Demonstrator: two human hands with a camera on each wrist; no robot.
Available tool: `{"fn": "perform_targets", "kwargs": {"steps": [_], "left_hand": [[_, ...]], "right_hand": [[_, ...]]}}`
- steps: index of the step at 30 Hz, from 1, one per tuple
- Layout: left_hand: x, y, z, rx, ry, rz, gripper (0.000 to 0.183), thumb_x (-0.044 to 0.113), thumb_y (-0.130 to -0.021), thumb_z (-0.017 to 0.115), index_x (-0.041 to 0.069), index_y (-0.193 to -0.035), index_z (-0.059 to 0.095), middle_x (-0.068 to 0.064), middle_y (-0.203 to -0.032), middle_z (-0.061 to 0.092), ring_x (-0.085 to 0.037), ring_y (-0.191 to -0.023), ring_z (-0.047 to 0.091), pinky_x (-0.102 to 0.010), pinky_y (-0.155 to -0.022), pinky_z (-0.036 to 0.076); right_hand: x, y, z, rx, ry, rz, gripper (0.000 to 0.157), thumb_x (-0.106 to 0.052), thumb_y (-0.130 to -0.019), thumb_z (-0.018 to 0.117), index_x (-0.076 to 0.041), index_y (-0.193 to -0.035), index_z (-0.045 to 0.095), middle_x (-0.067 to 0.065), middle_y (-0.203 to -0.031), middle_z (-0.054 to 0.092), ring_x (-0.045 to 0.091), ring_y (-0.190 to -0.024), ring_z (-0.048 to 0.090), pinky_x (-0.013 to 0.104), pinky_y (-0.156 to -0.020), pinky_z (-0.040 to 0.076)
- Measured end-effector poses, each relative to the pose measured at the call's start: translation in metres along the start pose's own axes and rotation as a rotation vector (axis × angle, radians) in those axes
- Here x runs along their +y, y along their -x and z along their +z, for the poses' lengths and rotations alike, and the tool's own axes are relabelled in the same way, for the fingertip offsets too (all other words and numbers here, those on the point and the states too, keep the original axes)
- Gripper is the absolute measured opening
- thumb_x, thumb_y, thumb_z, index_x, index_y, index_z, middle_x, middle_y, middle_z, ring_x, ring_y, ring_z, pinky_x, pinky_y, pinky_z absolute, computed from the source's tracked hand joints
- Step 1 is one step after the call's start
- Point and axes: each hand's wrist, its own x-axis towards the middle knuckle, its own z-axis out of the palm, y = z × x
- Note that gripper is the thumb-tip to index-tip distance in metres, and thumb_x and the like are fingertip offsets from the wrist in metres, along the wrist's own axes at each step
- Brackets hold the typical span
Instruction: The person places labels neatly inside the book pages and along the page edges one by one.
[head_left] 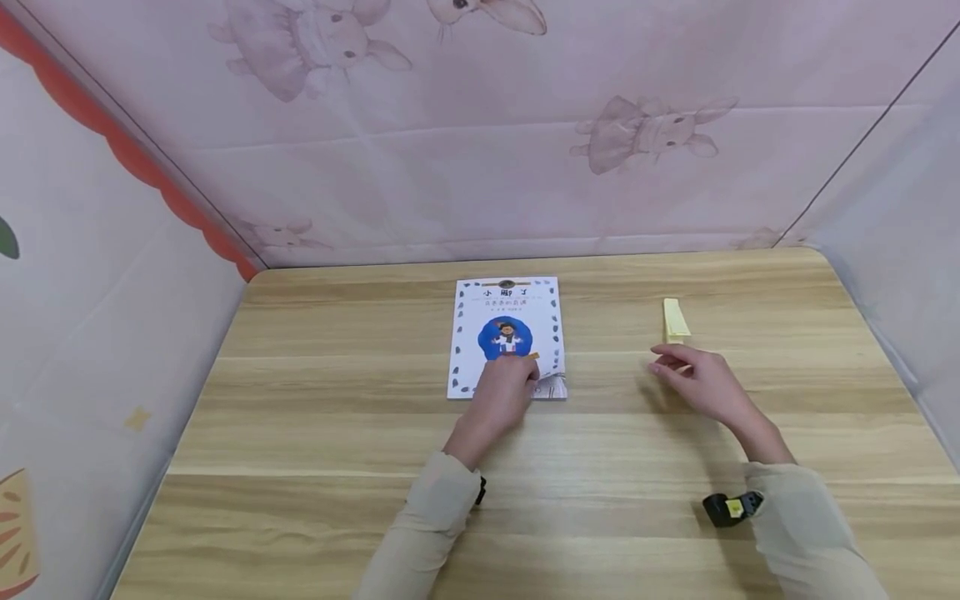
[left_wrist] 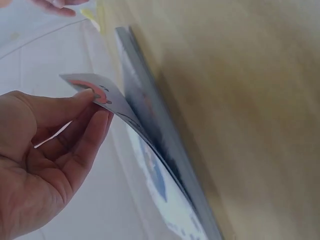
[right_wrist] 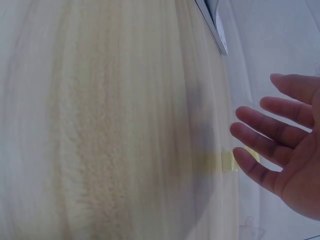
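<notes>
A white picture book (head_left: 467, 333) with a blue round picture on its cover lies near the back of the table. At its lower right corner my left hand (head_left: 504, 390) pinches the front cover (left_wrist: 112, 95) between thumb and fingers. In the left wrist view the cover bends up from the pages (left_wrist: 155, 117), its coloured inner side showing. My right hand (head_left: 703, 382) hovers over the table to the right of the book, holding nothing, its fingers apart and loosely bent in the right wrist view. Just beyond its fingertips lies a pale yellow strip of paper (head_left: 675, 318).
The wooden table (head_left: 315, 433) meets a pink rabbit-print cloth wall (head_left: 465, 192) at the back. Light side panels (head_left: 97, 275) stand to the left and right. A small black wrist camera (head_left: 726, 509) sticks out from the right sleeve.
</notes>
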Motion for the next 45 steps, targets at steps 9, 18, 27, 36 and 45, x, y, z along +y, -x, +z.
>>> {"fn": "perform_targets", "kwargs": {"steps": [9, 18, 27, 36, 45], "left_hand": [[-0.005, 0.01, -0.024, 0.148, 0.111, -0.015, 0.008, 0.003, -0.086, 0.06, 0.004, -0.09, 0.067, -0.005, -0.085, 0.065, -0.017, -0.079, 0.06, -0.028, -0.073, 0.05], [-0.013, 0.022, -0.046, 0.272, 0.184, -0.081, 0.004, 0.003, -0.085, 0.061, 0.004, -0.088, 0.064, -0.006, -0.085, 0.063, -0.017, -0.076, 0.057, -0.024, -0.066, 0.049], [-0.019, 0.031, -0.055, 0.336, 0.256, -0.177, 0.003, 0.006, -0.085, 0.062, 0.002, -0.086, 0.062, -0.005, -0.078, 0.058, -0.017, -0.069, 0.052, -0.023, -0.06, 0.047], [-0.03, 0.039, -0.068, 0.407, 0.3, -0.23, 0.004, 0.001, -0.082, 0.064, 0.0, -0.084, 0.062, -0.01, -0.079, 0.064, -0.021, -0.073, 0.058, -0.03, -0.065, 0.05], [-0.046, 0.047, -0.077, 0.447, 0.315, -0.246, 0.007, -0.001, -0.078, 0.064, -0.003, -0.083, 0.06, -0.014, -0.079, 0.064, -0.025, -0.072, 0.059, -0.034, -0.065, 0.051]], "right_hand": [[-0.001, -0.002, -0.002, -0.007, -0.005, 0.002, 0.027, -0.007, -0.088, 0.06, 0.01, -0.109, 0.06, 0.017, -0.089, 0.066, 0.028, -0.08, 0.062, 0.029, -0.067, 0.051], [0.001, -0.003, -0.001, -0.015, -0.002, -0.002, 0.027, -0.008, -0.088, 0.059, 0.01, -0.109, 0.06, 0.017, -0.089, 0.066, 0.028, -0.081, 0.061, 0.032, -0.067, 0.052], [0.001, -0.003, 0.001, -0.015, -0.005, 0.004, 0.026, -0.008, -0.088, 0.06, 0.009, -0.108, 0.061, 0.016, -0.088, 0.066, 0.026, -0.08, 0.061, 0.031, -0.067, 0.052], [-0.001, -0.003, 0.003, -0.025, -0.014, 0.001, 0.027, -0.008, -0.088, 0.059, 0.009, -0.109, 0.06, 0.016, -0.089, 0.066, 0.027, -0.08, 0.062, 0.032, -0.068, 0.052], [-0.009, -0.006, 0.01, -0.04, -0.016, -0.008, 0.027, -0.007, -0.088, 0.059, 0.009, -0.109, 0.06, 0.016, -0.089, 0.066, 0.027, -0.081, 0.062, 0.035, -0.069, 0.052]]}}
